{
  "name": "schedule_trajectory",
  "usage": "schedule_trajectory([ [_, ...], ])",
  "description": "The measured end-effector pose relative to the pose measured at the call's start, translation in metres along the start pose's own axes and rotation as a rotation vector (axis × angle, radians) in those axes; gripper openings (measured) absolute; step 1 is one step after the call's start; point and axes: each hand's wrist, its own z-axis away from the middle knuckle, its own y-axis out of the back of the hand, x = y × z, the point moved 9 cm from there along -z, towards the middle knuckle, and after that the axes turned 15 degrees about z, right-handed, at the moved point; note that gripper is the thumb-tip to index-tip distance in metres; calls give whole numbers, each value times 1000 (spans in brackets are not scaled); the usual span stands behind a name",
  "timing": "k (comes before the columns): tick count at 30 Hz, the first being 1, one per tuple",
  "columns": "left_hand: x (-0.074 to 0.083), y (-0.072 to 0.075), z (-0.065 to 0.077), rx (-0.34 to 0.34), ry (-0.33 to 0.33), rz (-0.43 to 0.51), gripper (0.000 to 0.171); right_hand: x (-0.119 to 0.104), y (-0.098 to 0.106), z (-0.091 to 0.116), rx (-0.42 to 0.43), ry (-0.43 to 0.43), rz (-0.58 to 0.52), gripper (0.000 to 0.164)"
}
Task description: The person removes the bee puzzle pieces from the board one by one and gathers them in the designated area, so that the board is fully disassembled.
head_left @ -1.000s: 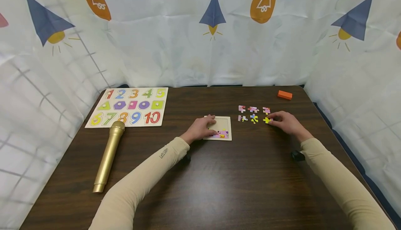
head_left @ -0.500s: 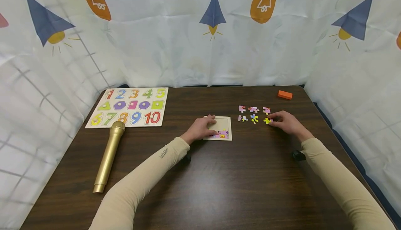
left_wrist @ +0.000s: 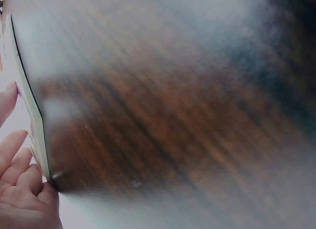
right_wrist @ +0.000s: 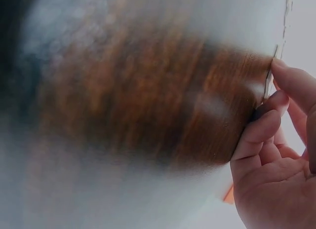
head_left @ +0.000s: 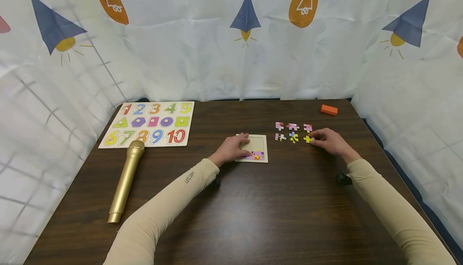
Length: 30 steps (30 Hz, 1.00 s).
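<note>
A small square wooden puzzle tray [head_left: 257, 142] lies near the table's middle, with joined pink and purple pieces [head_left: 257, 155] along its near side. My left hand [head_left: 231, 148] rests on the tray's left part, thumb on the pieces and fingertips farther back, covering that side. In the left wrist view the tray's edge [left_wrist: 30, 95] stands against the fingers. My right hand [head_left: 330, 141] pinches a yellow jigsaw piece [head_left: 308, 139] at its right edge, the piece on or close to the table. Loose pieces nearby include a pink one [head_left: 307, 128] and a blue-yellow one [head_left: 293, 137].
A number and shape board [head_left: 147, 124] lies at the back left. A gold microphone [head_left: 125, 184] lies in front of it, its head touching or overlapping the board's near edge. An orange block [head_left: 329, 109] sits at the back right of the dark wooden table [head_left: 249, 217].
</note>
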Motion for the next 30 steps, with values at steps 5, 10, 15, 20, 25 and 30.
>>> schedule_trajectory([
  [5, 0, 0, 0, 1, 1, 1, 52, 0, 0, 0, 5, 2, -1, 38],
  [10, 0, 0, 0, 1, -3, 1, 52, 0, 0, 0, 13, 9, 3, 38],
  [15, 1, 0, 1, -1, -1, 0, 52, 0, 0, -1, 16, 14, 2, 38],
  [20, 2, 0, 1, -4, 2, 2, 52, -1, 0, -1, 7, 7, -4, 39],
  [25, 2, 0, 2, -9, 5, -6, 52, 0, 0, -1, 6, 3, -6, 39],
  [30, 5, 0, 0, -11, -13, -35, 50, 3, -1, -2, 5, -9, -13, 40],
])
